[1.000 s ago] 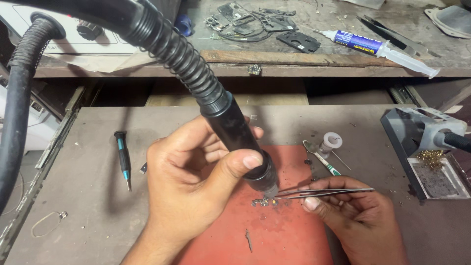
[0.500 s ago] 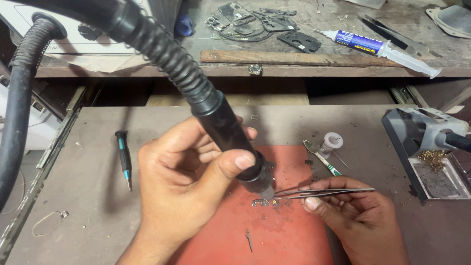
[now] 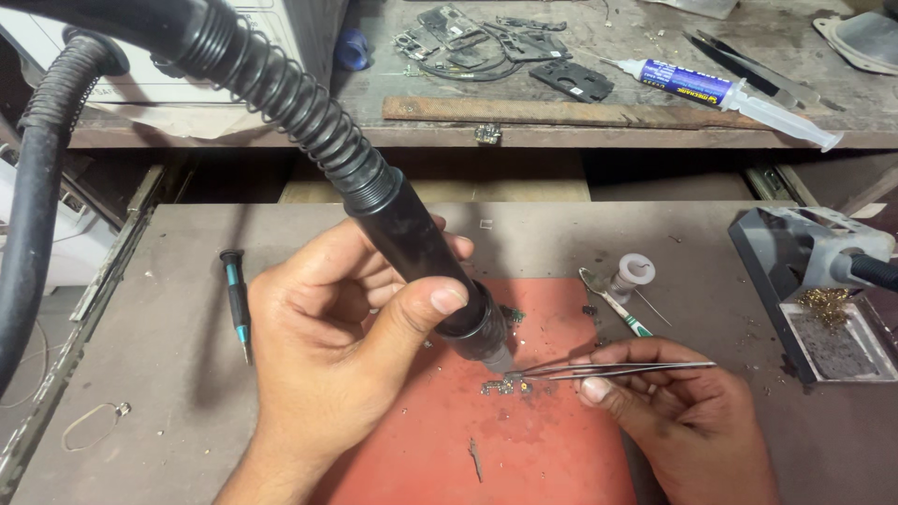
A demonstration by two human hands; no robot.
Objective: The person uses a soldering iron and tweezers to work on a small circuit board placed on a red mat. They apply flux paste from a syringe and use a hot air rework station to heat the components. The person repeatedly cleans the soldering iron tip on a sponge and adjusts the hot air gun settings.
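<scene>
On red mat: tiny circuit part, tweezers, hot-air nozzle.

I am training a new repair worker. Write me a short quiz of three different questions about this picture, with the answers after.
1. True or false: the left hand holds the black hot-air nozzle handle with its tip pointing down at the red mat.
2. Multiple choice: what does the right hand hold? A) a syringe B) metal tweezers C) a screwdriver
3. Short answer: where does the small screwdriver with the black and teal handle lie?

Key:
1. True.
2. B: the metal tweezers reach a small circuit part under the nozzle tip.
3. On the brown worktop, left of the left hand, touched by neither hand.
</scene>
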